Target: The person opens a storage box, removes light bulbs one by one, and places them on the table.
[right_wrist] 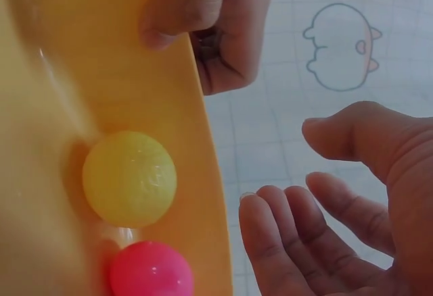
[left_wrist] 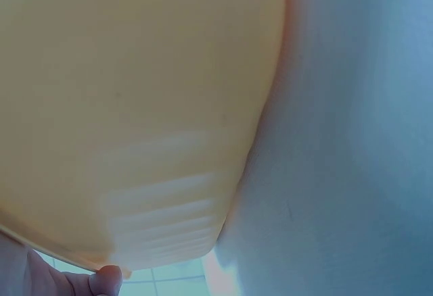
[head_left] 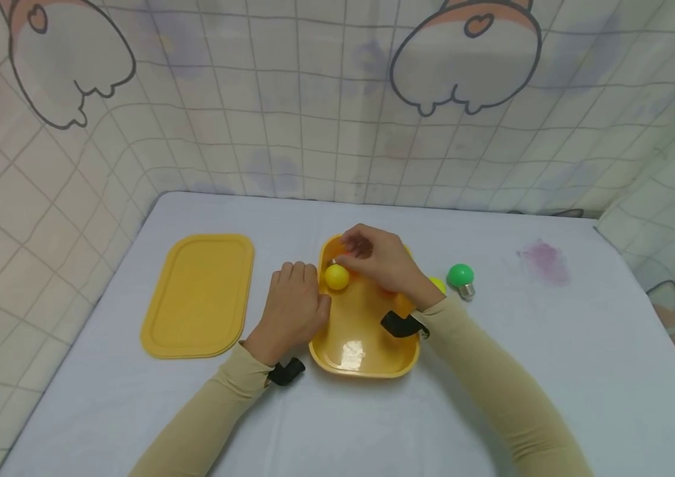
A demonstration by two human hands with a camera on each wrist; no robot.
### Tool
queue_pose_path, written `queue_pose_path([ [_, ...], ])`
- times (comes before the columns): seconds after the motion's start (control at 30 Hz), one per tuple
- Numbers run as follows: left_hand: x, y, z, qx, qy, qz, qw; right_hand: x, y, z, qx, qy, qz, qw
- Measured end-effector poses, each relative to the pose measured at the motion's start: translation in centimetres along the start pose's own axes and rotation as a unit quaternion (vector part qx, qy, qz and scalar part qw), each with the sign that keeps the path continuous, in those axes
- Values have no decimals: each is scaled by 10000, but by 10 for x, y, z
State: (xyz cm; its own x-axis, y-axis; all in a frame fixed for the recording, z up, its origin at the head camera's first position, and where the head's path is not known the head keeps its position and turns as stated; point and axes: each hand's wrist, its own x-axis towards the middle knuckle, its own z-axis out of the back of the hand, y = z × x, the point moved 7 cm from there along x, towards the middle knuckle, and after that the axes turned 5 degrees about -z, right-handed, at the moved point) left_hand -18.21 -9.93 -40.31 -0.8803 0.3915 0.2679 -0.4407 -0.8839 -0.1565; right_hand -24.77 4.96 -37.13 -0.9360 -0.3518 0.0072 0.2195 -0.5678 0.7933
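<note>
The left hand [head_left: 295,301] grips the left rim of the yellow tray [head_left: 352,334], thumb inside and fingers curled over the outside; the right hand [head_left: 381,262] hangs over the tray's far end, thumb and fingers apart and holding nothing. A yellow bulb [head_left: 336,277] lies in the tray against its left wall, a pink bulb [right_wrist: 152,272] just beside it; a green bulb [head_left: 460,275] rests on the surface [head_left: 528,331] to the tray's right; a flat yellow panel [head_left: 200,298] lies to its left.
</note>
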Motion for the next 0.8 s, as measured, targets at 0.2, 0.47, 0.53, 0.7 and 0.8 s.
queue_pose_path([
  [0.2,0,-1,0,-22,-78,-20,10000,2,-5,-8,-314,122,-139,9993],
  [0.47,-1,-1,0,-4,-37,-1,10000,4,-9,-17,-356,250,-161,9989],
  [0.53,-1,-1,1,0,-53,-2,10000,4,-8,-19,-305,286,-98,9991],
  [0.7,0,0,-1,9,-4,34,10000,5,-6,-24,-358,323,18,9988],
  [0.8,-1,0,-1,51,-20,25,10000,6,-5,-25,-406,347,-12,9986],
])
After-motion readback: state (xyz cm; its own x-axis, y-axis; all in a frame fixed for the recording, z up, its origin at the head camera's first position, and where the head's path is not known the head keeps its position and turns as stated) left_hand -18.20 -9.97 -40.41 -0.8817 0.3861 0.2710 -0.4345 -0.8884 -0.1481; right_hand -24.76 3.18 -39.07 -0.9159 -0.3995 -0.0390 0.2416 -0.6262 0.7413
